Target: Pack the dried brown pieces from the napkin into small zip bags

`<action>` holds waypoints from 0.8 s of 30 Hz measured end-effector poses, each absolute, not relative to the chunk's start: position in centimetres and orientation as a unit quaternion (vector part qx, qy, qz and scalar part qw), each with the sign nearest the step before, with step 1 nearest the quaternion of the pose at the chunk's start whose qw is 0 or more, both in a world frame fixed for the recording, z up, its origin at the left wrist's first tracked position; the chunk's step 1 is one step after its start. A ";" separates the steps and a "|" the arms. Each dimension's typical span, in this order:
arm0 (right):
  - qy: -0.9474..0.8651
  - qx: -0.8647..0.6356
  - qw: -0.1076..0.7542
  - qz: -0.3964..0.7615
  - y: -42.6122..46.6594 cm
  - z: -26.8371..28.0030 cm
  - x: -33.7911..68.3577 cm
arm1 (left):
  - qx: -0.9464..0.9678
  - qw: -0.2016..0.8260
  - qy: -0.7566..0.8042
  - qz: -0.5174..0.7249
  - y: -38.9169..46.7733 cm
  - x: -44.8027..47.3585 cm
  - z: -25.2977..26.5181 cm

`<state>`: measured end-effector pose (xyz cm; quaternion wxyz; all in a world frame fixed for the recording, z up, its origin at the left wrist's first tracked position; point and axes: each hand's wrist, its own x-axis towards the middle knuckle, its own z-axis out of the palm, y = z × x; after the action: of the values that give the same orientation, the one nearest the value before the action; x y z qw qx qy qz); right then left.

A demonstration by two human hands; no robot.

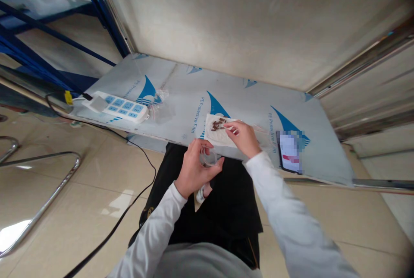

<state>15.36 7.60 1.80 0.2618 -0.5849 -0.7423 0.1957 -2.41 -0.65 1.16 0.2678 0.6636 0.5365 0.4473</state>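
My left hand (196, 165) curls around a small clear round container (208, 157), held over my lap just in front of the table edge. My right hand (242, 134) is pinched closed on a thin pale tool (221, 127), whose exact kind is too small to tell. Its tip is at a small heap of dark brown pieces (216, 125). These pieces lie on a white square of paper or cloth (226, 140) at the table's front edge. Whatever is inside the container is too small to make out.
A table (181, 96) covered in printed protective film is in front of me. A white power strip (123, 108) with a black cable lies at left, beside clear plastic bags (161, 112). At right lies a phone (290, 153). A metal chair frame (76, 161) stands on the floor.
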 end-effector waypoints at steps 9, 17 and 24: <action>-0.777 -0.589 0.177 0.138 12.6 -4.9 15.9 | 0.655 0.263 0.550 0.447 -0.7 -3.4 0.9; -0.651 -0.570 0.402 0.300 3.2 3.7 13.0 | 0.658 0.271 0.535 0.455 -0.3 -2.8 1.1; -0.775 -0.492 0.318 0.238 -1.5 7.8 11.8 | 0.668 0.312 0.495 0.460 -0.1 -1.3 1.6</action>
<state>11.78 -1.54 7.78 0.3183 -0.4919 -0.7747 0.2378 -1.33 -0.12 1.64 0.3124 0.6680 0.4945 0.4600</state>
